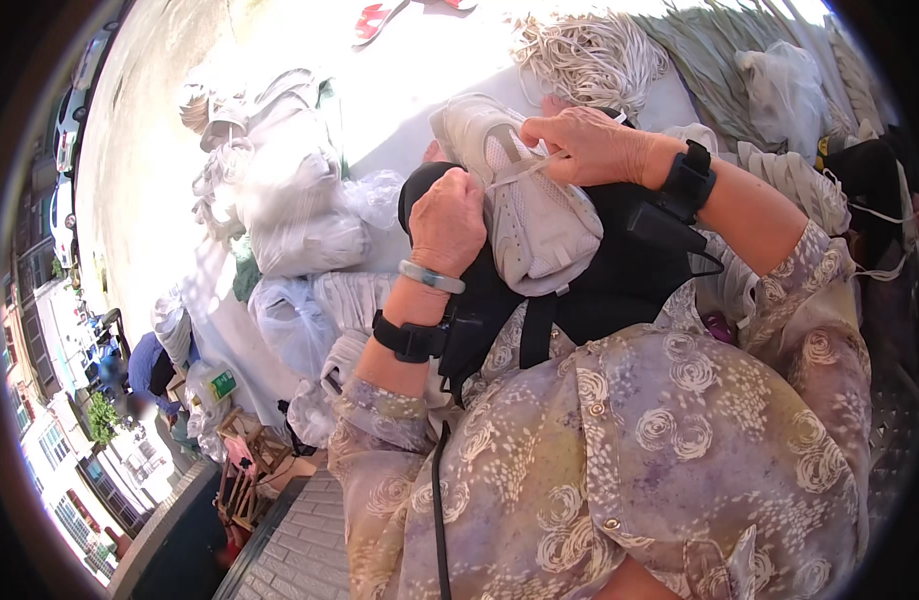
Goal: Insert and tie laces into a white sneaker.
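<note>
A white sneaker (544, 232) rests on my lap over black cloth (634, 262), its mesh upper facing up. A pale shoelace (516, 176) stretches across the shoe's opening between my two hands. My left hand (447, 222) is closed in a fist at the shoe's left side, with the lace running to its fingers. On the other side my right hand (577, 146) pinches the lace between thumb and fingertips, just above the shoe. Exactly where the lace ends inside each grip is hidden.
A heap of loose white laces (591, 62) lies beyond my right hand. White shoe pieces in plastic bags (304, 215) are piled at the left. More pale shoe parts (794, 185) and a clear bag (782, 88) lie at the right. A wooden chair (247, 465) stands lower left.
</note>
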Action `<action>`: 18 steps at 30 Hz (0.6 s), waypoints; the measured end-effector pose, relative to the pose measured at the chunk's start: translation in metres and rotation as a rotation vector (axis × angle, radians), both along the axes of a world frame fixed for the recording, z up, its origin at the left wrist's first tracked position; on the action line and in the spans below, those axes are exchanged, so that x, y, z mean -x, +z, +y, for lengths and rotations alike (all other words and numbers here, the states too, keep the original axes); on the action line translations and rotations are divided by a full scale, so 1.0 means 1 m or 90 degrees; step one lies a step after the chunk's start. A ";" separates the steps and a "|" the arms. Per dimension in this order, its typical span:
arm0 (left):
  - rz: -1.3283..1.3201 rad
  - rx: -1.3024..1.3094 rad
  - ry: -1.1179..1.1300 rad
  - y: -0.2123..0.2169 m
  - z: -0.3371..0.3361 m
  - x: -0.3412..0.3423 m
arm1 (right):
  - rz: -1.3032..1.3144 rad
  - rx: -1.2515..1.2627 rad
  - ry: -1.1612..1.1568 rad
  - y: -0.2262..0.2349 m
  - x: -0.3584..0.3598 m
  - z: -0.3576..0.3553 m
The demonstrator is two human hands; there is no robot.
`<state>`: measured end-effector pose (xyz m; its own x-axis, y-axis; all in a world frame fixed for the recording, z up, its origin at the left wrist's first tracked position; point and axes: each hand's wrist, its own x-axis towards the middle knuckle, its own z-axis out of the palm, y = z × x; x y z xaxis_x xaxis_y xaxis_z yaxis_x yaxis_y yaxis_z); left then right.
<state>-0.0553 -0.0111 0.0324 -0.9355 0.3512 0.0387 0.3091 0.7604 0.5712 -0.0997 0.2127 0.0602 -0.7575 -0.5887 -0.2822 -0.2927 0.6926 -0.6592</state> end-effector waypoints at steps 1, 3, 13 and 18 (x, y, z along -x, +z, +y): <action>0.005 0.001 0.029 0.003 -0.018 -0.004 | 0.000 0.000 0.001 -0.003 -0.001 0.006; -0.006 0.041 0.091 0.009 -0.067 -0.012 | 0.073 0.089 0.035 -0.016 -0.007 0.022; -0.283 -0.048 0.313 0.005 -0.193 -0.063 | 0.322 0.118 0.036 -0.038 -0.017 0.012; 0.098 0.083 0.059 0.020 -0.064 -0.035 | 0.368 0.002 0.077 -0.032 -0.026 0.017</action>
